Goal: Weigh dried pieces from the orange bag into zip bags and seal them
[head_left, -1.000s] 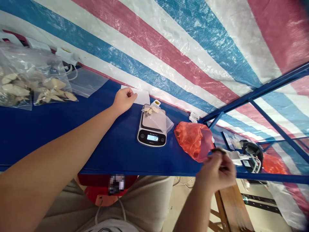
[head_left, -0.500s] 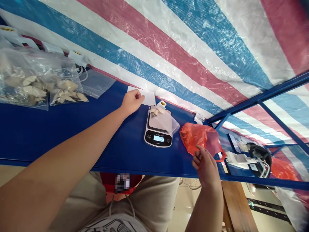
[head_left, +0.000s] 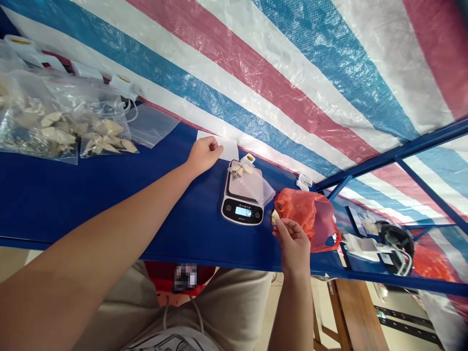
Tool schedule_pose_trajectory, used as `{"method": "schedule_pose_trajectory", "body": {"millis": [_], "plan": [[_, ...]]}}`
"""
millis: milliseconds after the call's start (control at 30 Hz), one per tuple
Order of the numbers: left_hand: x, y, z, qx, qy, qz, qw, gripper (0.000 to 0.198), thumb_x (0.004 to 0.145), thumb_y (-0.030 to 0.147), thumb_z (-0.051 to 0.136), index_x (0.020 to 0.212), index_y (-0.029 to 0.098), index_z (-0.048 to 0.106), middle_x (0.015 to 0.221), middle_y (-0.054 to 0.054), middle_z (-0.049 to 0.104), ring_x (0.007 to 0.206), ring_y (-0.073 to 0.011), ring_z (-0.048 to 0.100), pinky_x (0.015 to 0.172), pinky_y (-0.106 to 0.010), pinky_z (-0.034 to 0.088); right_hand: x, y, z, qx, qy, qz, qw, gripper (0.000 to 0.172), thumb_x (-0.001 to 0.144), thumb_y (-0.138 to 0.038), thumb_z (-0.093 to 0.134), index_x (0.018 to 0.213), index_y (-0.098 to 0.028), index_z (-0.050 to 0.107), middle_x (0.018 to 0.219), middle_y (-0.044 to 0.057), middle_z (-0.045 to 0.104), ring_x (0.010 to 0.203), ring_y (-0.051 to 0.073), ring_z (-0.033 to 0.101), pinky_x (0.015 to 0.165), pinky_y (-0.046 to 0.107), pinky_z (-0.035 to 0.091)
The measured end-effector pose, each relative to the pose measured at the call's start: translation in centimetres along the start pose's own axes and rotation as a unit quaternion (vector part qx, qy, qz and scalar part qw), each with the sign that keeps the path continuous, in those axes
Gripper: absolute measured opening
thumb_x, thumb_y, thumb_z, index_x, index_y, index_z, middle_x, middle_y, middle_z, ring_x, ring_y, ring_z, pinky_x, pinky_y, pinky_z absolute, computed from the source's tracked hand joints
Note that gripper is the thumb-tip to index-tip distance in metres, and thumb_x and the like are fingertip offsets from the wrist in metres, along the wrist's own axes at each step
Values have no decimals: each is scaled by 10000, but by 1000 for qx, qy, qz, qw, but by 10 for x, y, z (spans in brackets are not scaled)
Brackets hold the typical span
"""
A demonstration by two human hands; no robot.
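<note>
Between thumb and fingers, my right hand (head_left: pixel 291 239) pinches a pale dried slice (head_left: pixel 275 217), just left of the red plastic bag (head_left: pixel 292 204). My left hand (head_left: pixel 205 153) is closed over a white sheet of paper (head_left: pixel 227 147); whether anything is inside its fingers is hidden. Between the hands stands a digital kitchen scale (head_left: pixel 242 209), its display lit with what looks like 12. On its plate lies a small clear plastic bag (head_left: pixel 252 184) with a few pale slices (head_left: pixel 243 169) in it.
Clear zip bags of pale slices (head_left: pixel 106 139) lie at the left of the blue table (head_left: pixel 161 219), beside a flat clear bag (head_left: pixel 155 127). White rolls (head_left: pixel 122 87) line the back edge. A blue metal frame (head_left: pixel 380 148) and a wooden bench (head_left: pixel 358 312) are at the right.
My right hand has moved left from the red bag's front and now holds a pale slice beside the scale. My left hand stays closed over the paper. The view has shifted slightly.
</note>
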State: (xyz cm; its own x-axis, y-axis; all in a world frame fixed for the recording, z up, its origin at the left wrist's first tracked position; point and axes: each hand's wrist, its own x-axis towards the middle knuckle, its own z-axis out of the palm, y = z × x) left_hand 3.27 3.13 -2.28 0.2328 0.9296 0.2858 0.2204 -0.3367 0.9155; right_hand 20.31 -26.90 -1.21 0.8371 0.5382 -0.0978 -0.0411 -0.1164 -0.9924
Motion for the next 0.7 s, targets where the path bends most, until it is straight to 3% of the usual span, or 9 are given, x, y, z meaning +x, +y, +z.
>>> {"method": "schedule_pose_trajectory", "body": {"millis": [233, 467, 600, 700], "plan": [[0, -3, -1, 3, -11, 0, 1000, 278, 783, 243, 657, 595, 213, 453, 577, 27, 484, 570, -134, 426, 588, -316, 330, 7, -1, 4, -23, -51, -7, 998, 471, 577, -491, 971, 859, -178, 760, 823, 27, 752, 755, 147, 662, 682, 257, 559], [0, -5, 0, -1, -14, 4, 1000, 276, 789, 247, 652, 602, 215, 452, 584, 29, 486, 571, -131, 433, 587, -315, 340, 27, -14, 22, -5, -34, -16, 999, 430, 571, -454, 974, 820, -175, 761, 799, 27, 757, 724, 144, 675, 663, 252, 571], [0, -6, 0, 4, -14, 8, 1000, 276, 789, 251, 652, 603, 215, 451, 587, 29, 490, 572, -131, 433, 587, -315, 341, 39, -20, 38, 61, -64, 8, 996, 445, 537, -427, 976, 827, -158, 770, 837, 51, 768, 780, 175, 720, 753, 300, 619], [0, -6, 0, 3, -15, 5, 1000, 285, 786, 250, 651, 600, 216, 439, 585, 29, 487, 571, -130, 427, 586, -313, 341, 39, -12, 34, 85, -29, 3, 996, 420, 559, -400, 947, 837, -161, 742, 830, 53, 760, 754, 171, 718, 687, 291, 614]]}}
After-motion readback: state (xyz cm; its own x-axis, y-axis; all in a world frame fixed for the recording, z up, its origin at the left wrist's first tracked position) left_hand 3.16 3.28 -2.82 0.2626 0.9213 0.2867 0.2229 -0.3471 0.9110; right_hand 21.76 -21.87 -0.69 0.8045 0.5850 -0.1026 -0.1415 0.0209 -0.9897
